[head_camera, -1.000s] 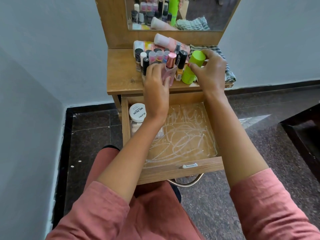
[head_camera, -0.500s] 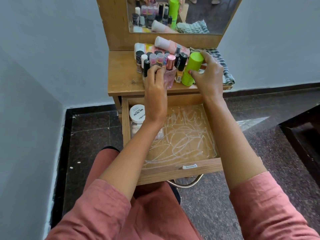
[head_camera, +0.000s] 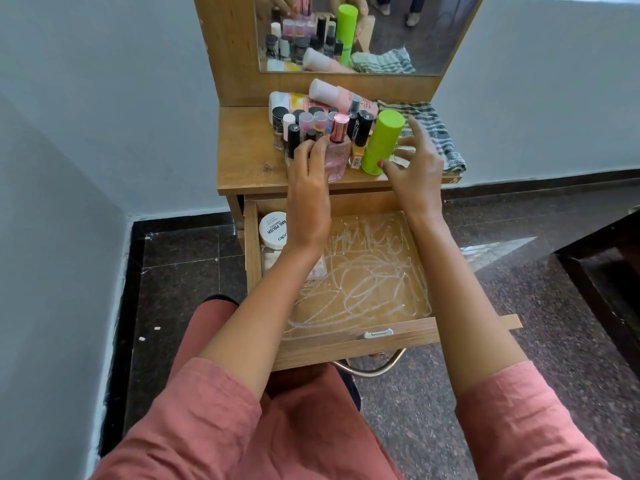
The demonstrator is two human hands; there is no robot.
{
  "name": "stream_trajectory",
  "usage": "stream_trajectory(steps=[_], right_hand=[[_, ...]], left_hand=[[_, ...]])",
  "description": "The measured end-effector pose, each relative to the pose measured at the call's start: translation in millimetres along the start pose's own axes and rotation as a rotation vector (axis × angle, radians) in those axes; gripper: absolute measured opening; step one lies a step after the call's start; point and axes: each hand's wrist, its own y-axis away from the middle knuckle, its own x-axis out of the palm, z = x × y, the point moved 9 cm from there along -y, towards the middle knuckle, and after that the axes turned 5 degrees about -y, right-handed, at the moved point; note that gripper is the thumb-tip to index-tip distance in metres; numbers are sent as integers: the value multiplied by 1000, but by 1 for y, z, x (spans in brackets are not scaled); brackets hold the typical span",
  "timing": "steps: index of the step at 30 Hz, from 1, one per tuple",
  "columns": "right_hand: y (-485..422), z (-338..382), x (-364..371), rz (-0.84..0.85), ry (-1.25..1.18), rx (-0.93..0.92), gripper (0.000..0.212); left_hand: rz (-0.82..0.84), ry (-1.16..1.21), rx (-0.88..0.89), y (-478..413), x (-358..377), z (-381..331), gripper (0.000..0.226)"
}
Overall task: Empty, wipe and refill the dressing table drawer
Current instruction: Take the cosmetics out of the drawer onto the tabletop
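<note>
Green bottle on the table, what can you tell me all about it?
The green bottle is a bright lime cylinder, smooth like plastic, with a flat round top. It stands on the wooden tabletop, leaning slightly right, beside a small yellow bottle. The right hand is spread open beside it, thumb tip seemingly touching its base.

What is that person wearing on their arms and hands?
The left sleeve and right sleeve are loose salmon-pink cloth, ending near the elbows; forearms bare. The right hand shows a red-painted nail. No watch or bracelet shows on either wrist.
</note>
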Motion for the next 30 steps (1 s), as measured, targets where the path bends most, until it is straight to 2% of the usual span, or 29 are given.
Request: stream_trajectory(steps=[3,5,8,10,13,15,20,24,30], right_hand=[[13,-6,-7,-42,-61,36,62],[25,-7,-11,-61,-94,38,46],[46,-12,-3,-10,-125,62,23],[60,-18,9,55,-119,121,17],[77,-33,34,197,-58,234,17],[86,-43,51,287,8,303,16],[99,-48,85,396,97,326,23],[109,-46,107,499,142,356,39],[115,-47,124,526,149,408,35]], left_hand=[[-6,13,-14,5,-7,2,40],[-1,56,-28,10,-13,4,36],[48,113,-127,26,-20,15,30],[108,133,-220,41,-20,25,24],[237,145,-356,67,-16,43,19],[338,82,-425,82,-10,55,23],[595,-62,-509,111,9,68,56],[673,-95,-566,120,14,75,72],[667,-44,-622,124,16,80,81]])
